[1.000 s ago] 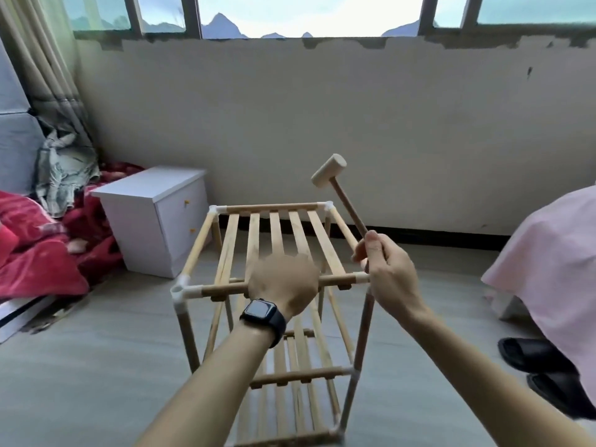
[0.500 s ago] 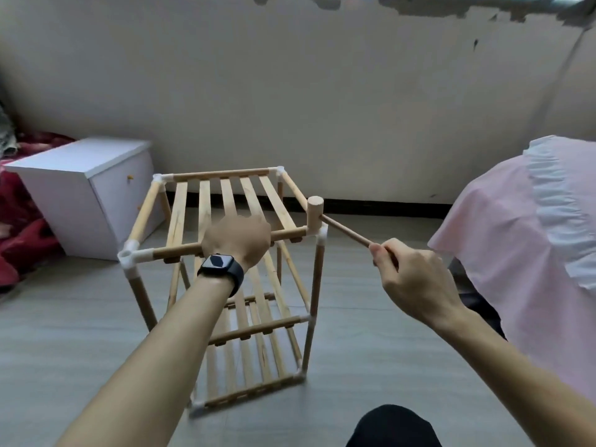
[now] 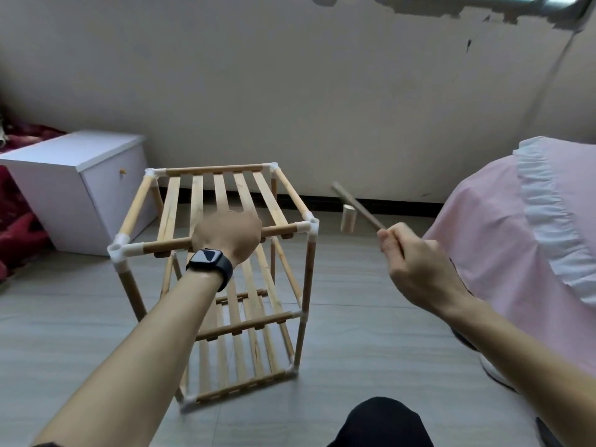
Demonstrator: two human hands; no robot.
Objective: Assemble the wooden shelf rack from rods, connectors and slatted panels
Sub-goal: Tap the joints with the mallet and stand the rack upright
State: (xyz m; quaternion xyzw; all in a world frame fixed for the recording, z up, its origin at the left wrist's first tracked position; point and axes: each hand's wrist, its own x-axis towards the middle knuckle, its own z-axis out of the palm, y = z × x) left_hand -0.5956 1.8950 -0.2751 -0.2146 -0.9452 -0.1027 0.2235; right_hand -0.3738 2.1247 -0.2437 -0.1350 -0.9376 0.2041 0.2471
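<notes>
Head, rack rod [image 3: 167, 245] in left grip [image 3: 225, 237] (mallet [image 3: 349, 219] right)

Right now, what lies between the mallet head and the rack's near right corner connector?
Nothing: in the head view, mallet head and corner connector stand apart, with only floor behind.

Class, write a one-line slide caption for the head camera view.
Left hand grips the three-tier pale wooden slatted rack while right hand holds a small wooden mallet clear of its corner.

The rack [image 3: 220, 195] is pale matt wood with white plastic connectors [image 3: 117, 251]; the mallet [image 3: 349, 217] is bare wood; the cover [image 3: 503, 240] is pink cloth.
</notes>
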